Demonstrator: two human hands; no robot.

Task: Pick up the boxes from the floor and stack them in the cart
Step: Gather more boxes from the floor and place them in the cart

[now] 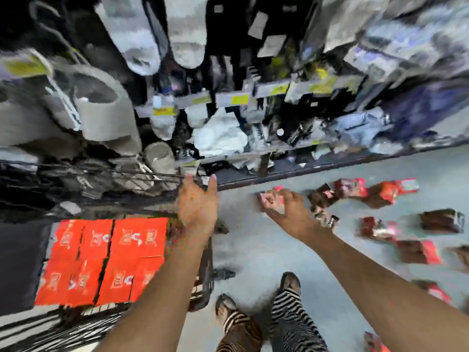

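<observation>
The shop floor (pixel 266 250) was strewn with boxes (pixel 380 193); red ones filled the cart (pixel 205 275). The left hand (pixel 198 207) hovered open; the right hand (pixel 284 207), blurred, seemingly pinched a small box (pixel 272 199), needing transfer cartward.

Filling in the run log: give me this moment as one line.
left hand: open, above cart edge | right hand: reaching for floor boxes | cart: red boxes stacked

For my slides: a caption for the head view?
Right hand grasps a floor box; left hand hovers by the cart's orange boxes.
</observation>
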